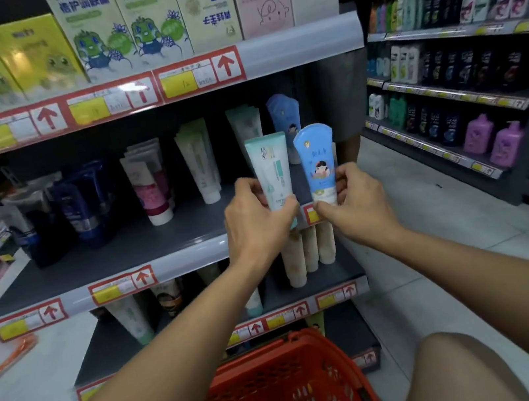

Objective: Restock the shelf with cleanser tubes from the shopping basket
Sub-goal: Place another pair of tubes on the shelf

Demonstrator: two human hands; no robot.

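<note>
Tubes, 2 pcs, head view only. Mint tube [270, 171] in left hand [256, 222], fingers and thumb wrapped round its lower half, cap end down. Blue tube [317, 160] in right hand [360, 202], pinched near the cap between thumb and fingertips. Both upright, crimp ends up, side by side, just apart, printed fronts toward the camera. Held in front of the mid shelf [162, 261] edge at its right end, not yet on it.

Why so, est.: each tube is raised opposite its own kind. A mint row [245, 123] and a blue row [283, 110] stand at the back, right of shelf, so one tube per hand lets both go in at once, w/ labels matching the stock facing.

Materials: tubes are soft glossy plastic, flat crimped tops, round at base; blue one has a scalloped top and cartoon print w/ white cap; mint one has a straight top. Likely to dent under grip and tip if set down off-centre on the cap.

Shelf: grey smooth board, rail w/ red-yellow price tags.

Basket [286, 387]: red plastic mesh, on floor below the arms, well apart from the tubes; contents can't tell.

Other stock: white-pink tubes [149, 184], dark blue tubes [83, 201], cartons [124, 25] on upper shelf.
</note>
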